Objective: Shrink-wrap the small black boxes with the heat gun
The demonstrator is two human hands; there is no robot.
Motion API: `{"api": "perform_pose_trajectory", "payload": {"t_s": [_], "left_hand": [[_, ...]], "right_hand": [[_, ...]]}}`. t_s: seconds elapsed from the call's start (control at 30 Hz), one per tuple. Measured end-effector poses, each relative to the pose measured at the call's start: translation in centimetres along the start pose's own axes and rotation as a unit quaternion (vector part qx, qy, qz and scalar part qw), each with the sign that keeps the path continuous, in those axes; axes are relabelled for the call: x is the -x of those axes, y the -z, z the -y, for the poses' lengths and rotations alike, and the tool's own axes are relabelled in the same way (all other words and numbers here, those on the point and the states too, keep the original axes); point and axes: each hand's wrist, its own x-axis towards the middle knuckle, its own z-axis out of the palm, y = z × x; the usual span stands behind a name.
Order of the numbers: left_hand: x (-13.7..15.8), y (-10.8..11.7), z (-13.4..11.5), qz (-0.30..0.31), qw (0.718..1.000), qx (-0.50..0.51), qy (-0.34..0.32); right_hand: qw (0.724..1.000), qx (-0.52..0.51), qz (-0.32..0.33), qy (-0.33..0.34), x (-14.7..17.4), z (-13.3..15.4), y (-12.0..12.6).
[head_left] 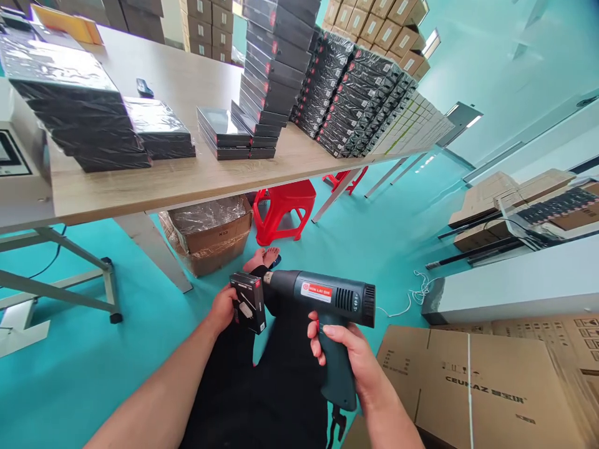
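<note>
Gripping heat gun (pixel 322 300) in right hand (pixel 359 350), black box (pixel 248 304) in left hand (pixel 223 310), nozzle (pixel 268 277) beside box.

A dark heat gun (pixel 336 298) points its nozzle (pixel 268 277) at a small, tilted black box (pixel 248 304) just beside it.

We count one left hand (pixel 224 310) and one right hand (pixel 346 350), two in all. Held between them, we record one heat gun (pixel 334 293) and one small black box (pixel 249 302). On the left of the tabletop (pixel 187 72), we find two film-wrapped stacks (pixel 88 125), one tall, one low. Right of these, the unwrapped dark boxes (pixel 276 72) overlap too much for us to number. Below, we note one carton marked K13 (pixel 218 242) and two red stools (pixel 286 202), one nearer, one farther. At far left, we log one yellow item (pixel 70 26).
</note>
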Motion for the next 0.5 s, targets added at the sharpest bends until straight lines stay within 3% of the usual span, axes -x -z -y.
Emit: {"api": "perform_pose_trajectory", "payload": {"t_s": [0.23, 0.5], "left_hand": [[-0.4, 0.4, -0.3, -0.023, 0.999, 0.043, 0.019], [-0.8, 1.0, -1.1, -0.055, 0.985, 0.162, 0.020]], "right_hand": [[0.994, 0.080, 0.075, -0.018, -0.4, 0.5, -2.2], [0.975, 0.167, 0.091, -0.115, 2.4, -1.9, -0.5]]}}
